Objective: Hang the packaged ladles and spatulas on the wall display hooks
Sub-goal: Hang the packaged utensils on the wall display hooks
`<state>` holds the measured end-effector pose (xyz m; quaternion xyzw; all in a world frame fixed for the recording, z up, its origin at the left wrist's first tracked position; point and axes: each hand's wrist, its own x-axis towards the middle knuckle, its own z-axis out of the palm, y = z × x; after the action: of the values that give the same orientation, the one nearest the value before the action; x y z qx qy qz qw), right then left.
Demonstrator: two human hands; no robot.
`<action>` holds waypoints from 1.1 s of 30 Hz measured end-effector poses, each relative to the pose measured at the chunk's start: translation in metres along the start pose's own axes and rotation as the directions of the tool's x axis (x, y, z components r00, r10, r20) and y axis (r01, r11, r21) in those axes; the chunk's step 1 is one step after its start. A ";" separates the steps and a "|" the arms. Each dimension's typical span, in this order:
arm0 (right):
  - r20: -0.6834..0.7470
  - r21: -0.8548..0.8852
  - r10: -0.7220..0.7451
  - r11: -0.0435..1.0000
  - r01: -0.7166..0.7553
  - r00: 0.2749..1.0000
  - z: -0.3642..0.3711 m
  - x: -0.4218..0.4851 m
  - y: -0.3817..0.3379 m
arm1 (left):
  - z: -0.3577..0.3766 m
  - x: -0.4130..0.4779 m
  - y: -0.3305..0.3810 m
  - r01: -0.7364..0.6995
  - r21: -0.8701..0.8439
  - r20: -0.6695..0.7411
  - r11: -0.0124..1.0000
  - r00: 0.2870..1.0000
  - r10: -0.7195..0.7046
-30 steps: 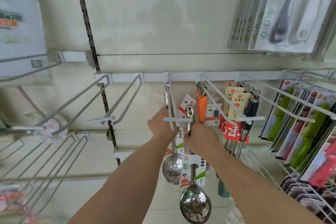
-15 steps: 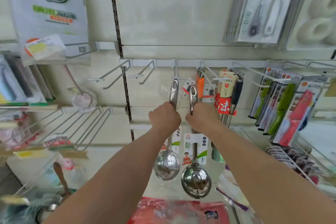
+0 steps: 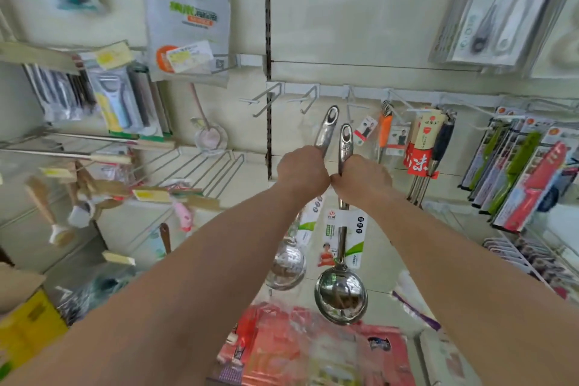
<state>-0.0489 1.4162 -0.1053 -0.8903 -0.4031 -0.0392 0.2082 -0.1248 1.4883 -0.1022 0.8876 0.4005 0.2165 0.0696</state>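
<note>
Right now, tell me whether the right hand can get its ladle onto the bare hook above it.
Probably yes. The right hand grips its ladle with the hanging hole just below the bare hook; nothing lies between, though the second ladle in the left hand crowds alongside.

Two glossy polished-metal ladles (image 3: 341, 294), paper label cards (image 3: 344, 238), white wire hooks (image 3: 352, 100)
</note>
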 end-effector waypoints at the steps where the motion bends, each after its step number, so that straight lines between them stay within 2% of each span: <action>1: 0.009 0.001 -0.009 1.000 0.009 1.000 -0.001 -0.004 -0.006 | -0.002 -0.005 -0.008 0.024 -0.009 0.010 1.000 1.000 -0.024; 9: 0.090 0.011 -0.198 0.980 0.198 0.976 0.035 -0.027 -0.098 | -0.035 -0.045 -0.130 0.233 0.062 0.009 0.970 0.972 -0.234; 15: 0.173 0.103 -0.384 0.923 0.371 0.907 0.073 -0.056 -0.209 | -0.077 -0.083 -0.248 0.423 0.130 -0.021 0.897 0.906 -0.424; 20: 0.187 0.134 -0.521 0.853 0.504 0.833 0.104 -0.078 -0.301 | -0.117 -0.116 -0.334 0.558 0.178 -0.053 0.811 0.828 -0.558; 26: 0.184 0.169 -0.643 0.766 0.621 0.743 0.136 -0.103 -0.408 | -0.163 -0.151 -0.433 0.649 0.179 -0.095 0.740 0.760 -0.643; 33: 0.182 0.216 -0.741 0.671 0.709 0.646 0.170 -0.134 -0.519 | -0.213 -0.190 -0.544 0.782 0.184 -0.175 0.596 0.623 -0.763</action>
<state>-0.5366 1.6954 -0.1161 -0.6363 -0.7506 0.0206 0.1769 -0.6996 1.7010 -0.1355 0.6190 0.7705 0.1487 0.0320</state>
